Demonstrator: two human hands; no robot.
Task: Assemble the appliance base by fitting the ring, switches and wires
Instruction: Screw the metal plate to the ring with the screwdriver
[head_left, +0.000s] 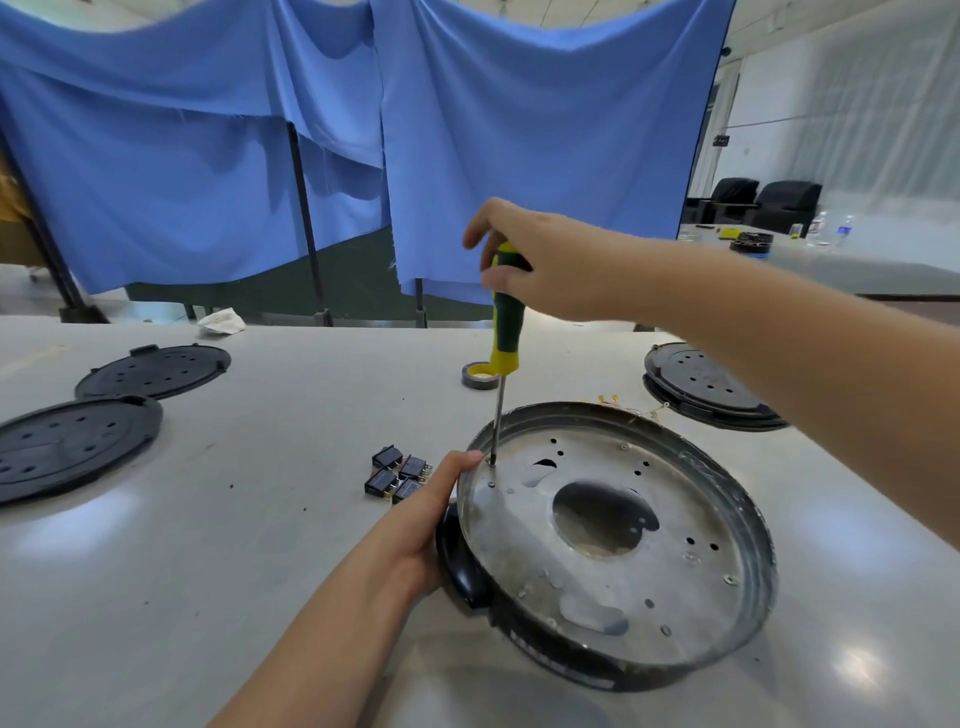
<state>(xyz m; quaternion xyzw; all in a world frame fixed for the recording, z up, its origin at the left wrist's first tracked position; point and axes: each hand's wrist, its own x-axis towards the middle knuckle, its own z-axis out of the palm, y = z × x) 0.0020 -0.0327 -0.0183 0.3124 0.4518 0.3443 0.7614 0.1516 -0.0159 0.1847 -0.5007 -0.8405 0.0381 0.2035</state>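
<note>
The appliance base (613, 545), a round shallow metal pan with a dark outer shell, lies on the tabletop (260, 571) toward its near right part, open side up and tilted a little, its left rim raised. Its silver floor has a large round hole in the middle and many small holes around it. The left hand (426, 525) grips the base at its left rim: the thumb lies over the rim's top edge, and the other fingers are hidden beneath the shell, so how they lie cannot be told. The right hand (535, 265) reaches in from the right, fingers curled round the top of a green and yellow screwdriver (504, 332), which stands nearly upright. The tip of its metal shaft meets a small hole in the pan's floor just inside the left rim, close to the left thumb.

Four small black switches (397, 473) lie huddled together on the tabletop just left of the base, next to the left hand. A roll of tape (480, 375) sits behind the screwdriver shaft, toward the far edge. Thin yellowish wires (631, 405) lie just beyond the base's far rim. Two black perforated discs (104, 410) rest near the left edge, and a stack of similar discs (701, 384) lies at the far right. A crumpled white cloth (222, 320) sits at the far edge, before hanging blue fabric (260, 145).
</note>
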